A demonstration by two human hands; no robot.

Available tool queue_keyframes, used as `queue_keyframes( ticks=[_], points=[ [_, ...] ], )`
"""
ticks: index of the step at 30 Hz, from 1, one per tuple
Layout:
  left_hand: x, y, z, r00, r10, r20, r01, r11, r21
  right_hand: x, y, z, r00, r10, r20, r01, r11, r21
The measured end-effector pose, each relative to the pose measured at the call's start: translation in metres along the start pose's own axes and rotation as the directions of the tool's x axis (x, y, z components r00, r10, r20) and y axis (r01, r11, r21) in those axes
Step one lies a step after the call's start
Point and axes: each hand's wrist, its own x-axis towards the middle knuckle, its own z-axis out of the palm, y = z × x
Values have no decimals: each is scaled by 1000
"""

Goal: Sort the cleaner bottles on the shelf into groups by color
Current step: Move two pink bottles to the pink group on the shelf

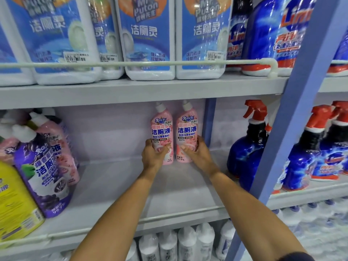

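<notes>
The middle shelf (116, 187) fills the centre of the view, with a wide bare stretch of board running from its front lip at six o'clock back to the rear wall. A blue upright post (293, 117) bounds this bay at three o'clock. At twelve o'clock, large white bottles (146, 34) with blue labels stand on the upper shelf behind a guard rail (131, 63). At nine o'clock a yellow bottle (15, 200), a purple bottle (41, 172) and a pink one (56, 140) crowd the left edge. A blue spray bottle (246, 147) with a red trigger stands at three o'clock, just inside the post. Two pink bottles stand upright against the rear wall, side by side: the left pink bottle (161, 129) and the right pink bottle (186, 129). The left hand (153, 154) grips the first around its lower half, fingers curled around it. The right hand (197, 153) clasps the second likewise.
</notes>
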Motion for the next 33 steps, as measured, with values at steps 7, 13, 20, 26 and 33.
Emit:
queue_keyframes(
  ticks=[7,13,20,26,33],
  points=[
    [8,3,11,1000,18,-13,-18,998,66,13,6,10,999,27,-22,-26,998,59],
    [11,-2,14,1000,21,-10,-21,999,40,25,17,11,997,55,-49,-54,998,18],
    [13,-5,16,1000,7,1,-7,999,46,24,12,7,994,104,11,-104,994,-13],
    [15,1,5,992,-32,122,33,999,-7,20,-4,7,984,177,-8,-176,983,42],
    [9,0,-20,981,-123,153,129,991,-32,6,-20,2,957,282,-62,-284,958,-27]
  ],
)
